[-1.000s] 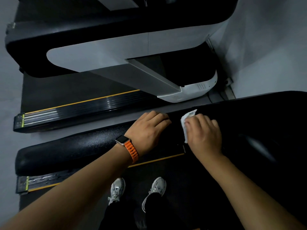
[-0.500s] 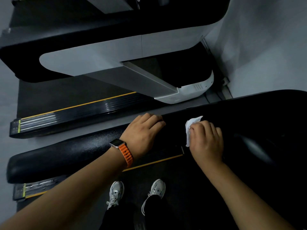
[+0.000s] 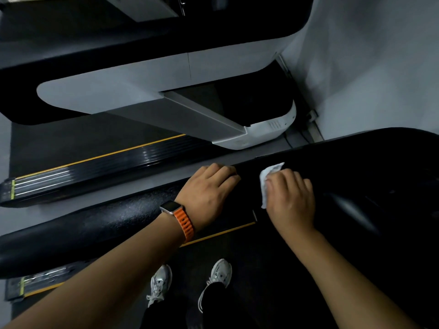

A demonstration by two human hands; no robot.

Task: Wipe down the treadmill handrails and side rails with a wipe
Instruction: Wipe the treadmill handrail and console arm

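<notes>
A long black padded handrail [image 3: 78,230] crosses the view from lower left to upper right. My left hand [image 3: 206,193], with an orange-banded watch on its wrist, rests on top of the rail, fingers curled over its far edge. Just to its right, my right hand [image 3: 291,198] presses a crumpled white wipe [image 3: 267,180] onto the glossy black part of the rail, fingers bent over the wipe. Most of the wipe is hidden under that hand. Below the rail runs a side rail [image 3: 35,284] with a yellow stripe.
A neighbouring treadmill lies beyond, with a grey-white upright [image 3: 197,117] and a ribbed side rail [image 3: 95,169] edged in yellow. A pale wall [image 3: 380,67] stands at the right. My two white shoes [image 3: 213,279] stand on the dark belt below.
My right hand and the wipe have shifted slightly to the right along the rail. My left hand has kept its place on the rail.
</notes>
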